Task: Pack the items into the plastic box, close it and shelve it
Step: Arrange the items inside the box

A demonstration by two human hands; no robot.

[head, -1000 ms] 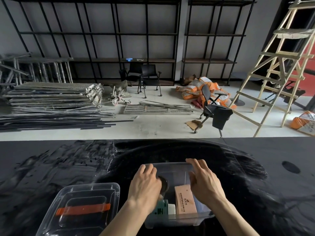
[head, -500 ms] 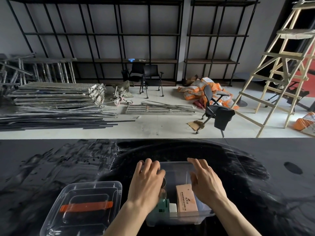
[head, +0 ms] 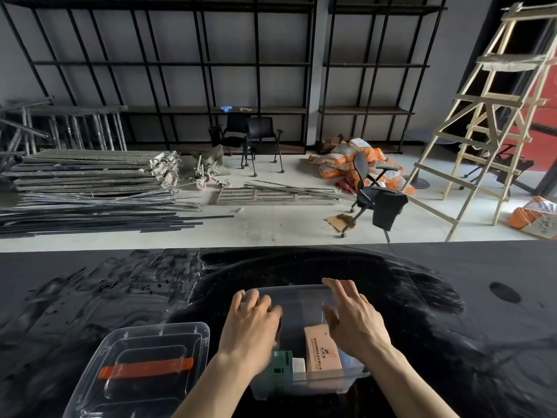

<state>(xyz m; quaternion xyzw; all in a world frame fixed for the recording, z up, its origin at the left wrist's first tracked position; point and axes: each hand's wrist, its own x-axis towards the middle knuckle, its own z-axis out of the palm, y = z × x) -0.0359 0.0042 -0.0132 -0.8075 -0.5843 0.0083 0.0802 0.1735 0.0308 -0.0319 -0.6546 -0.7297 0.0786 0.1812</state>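
A clear plastic box [head: 304,292] stands open on the black table near its front edge. Inside it lie a tan carton [head: 321,348], a green item [head: 281,365] and a small white item [head: 299,365]. My left hand [head: 250,330] is palm down over the box's left side with its fingers bent downward; a dark round thing [head: 278,327] shows just under its thumb side, and whether the hand grips it is hidden. My right hand [head: 352,321] hovers palm down over the right side, fingers spread, fingertips near the far rim. The clear lid [head: 144,336] with an orange handle lies to the left.
The black table [head: 452,327] stretches wide to both sides. Beyond it, across the floor, black metal shelving [head: 256,64] lines the back wall. Stacked metal bars [head: 90,188], office chairs [head: 373,197], orange sacks and a wooden ladder [head: 488,122] stand on the floor.
My left hand has crept forward over the box's left side and its fingers have curled down, covering more of the dark round thing. The right hand has barely moved.
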